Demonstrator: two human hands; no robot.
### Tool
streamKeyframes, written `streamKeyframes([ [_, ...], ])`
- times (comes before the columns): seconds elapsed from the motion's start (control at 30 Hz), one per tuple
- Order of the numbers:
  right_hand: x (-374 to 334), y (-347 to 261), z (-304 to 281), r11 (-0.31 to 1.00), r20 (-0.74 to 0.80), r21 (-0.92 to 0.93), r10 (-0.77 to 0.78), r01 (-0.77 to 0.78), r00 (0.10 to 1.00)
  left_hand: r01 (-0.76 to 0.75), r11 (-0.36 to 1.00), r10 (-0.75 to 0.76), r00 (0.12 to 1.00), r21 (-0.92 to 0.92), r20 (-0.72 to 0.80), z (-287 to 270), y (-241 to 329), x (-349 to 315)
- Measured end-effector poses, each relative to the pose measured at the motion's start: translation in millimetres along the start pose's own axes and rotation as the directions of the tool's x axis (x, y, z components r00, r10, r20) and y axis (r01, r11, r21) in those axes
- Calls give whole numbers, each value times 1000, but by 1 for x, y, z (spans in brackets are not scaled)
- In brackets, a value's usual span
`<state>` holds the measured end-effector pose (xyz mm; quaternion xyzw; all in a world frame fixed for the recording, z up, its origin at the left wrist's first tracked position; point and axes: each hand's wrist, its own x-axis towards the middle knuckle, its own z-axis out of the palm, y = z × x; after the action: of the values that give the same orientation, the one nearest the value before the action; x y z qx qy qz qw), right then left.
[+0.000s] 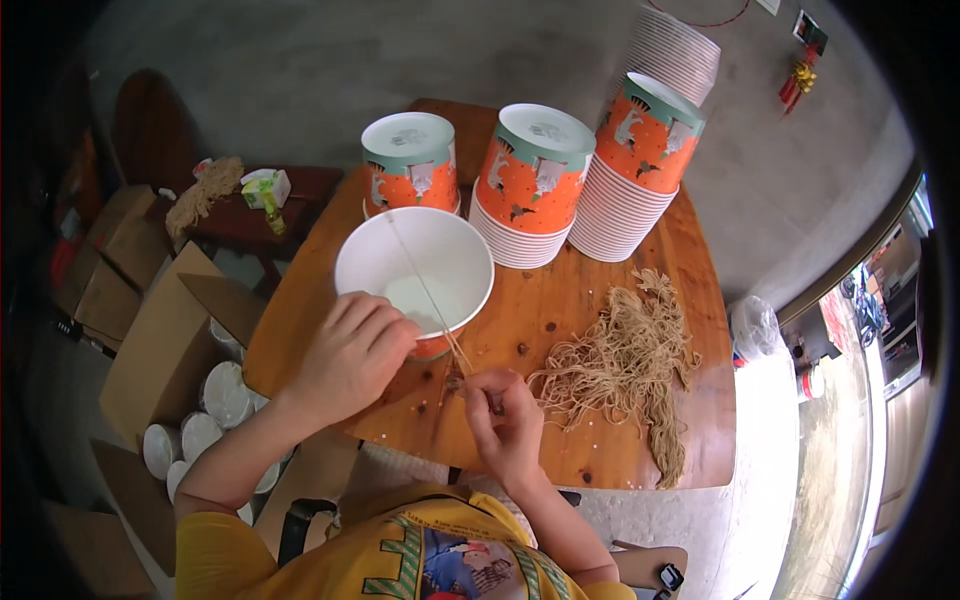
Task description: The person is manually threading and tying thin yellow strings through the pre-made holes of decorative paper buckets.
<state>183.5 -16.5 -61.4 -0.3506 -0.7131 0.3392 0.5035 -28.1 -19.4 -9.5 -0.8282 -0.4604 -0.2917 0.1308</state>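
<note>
A white-lined paper bucket (362, 258) stands mouth up near the middle of the wooden table, a strip of its orange outside showing below the rim. A thin string (425, 283) runs across its mouth and down to my right hand (507, 420), whose fingers are pinched shut on it close to the table's front edge. My left hand (362, 345) is closed against the bucket's near left rim; whatever its fingers grip is hidden. To the right of my right hand lies a loose tangled heap of tan string (625, 350).
Behind the bucket rise upside-down stacks of orange and green paper buckets (410, 160), (535, 165), (650, 135). An open cardboard box (150, 350) of white-ended tubs is at the lower left. On a dark bench (305, 195) lie more string (208, 195) and a tissue pack (265, 188).
</note>
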Motion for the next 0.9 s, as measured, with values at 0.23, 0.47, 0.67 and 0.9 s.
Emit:
streamKeyframes([
  [0.23,4,1,16,872,173,-274,-370,406,913,497,848,-530,792,-185,-302,15,7,-26],
  [0.47,9,0,23,844,214,-268,-419,466,882,513,-395,-520,559,-762,646,25,28,-22],
  [0.67,14,-1,12,829,284,-264,-421,492,861,458,-501,-531,508,-734,679,26,30,-16],
  [0.9,23,-2,0,770,508,-205,-444,605,738,395,-416,-635,518,-819,573,32,27,-7],
])
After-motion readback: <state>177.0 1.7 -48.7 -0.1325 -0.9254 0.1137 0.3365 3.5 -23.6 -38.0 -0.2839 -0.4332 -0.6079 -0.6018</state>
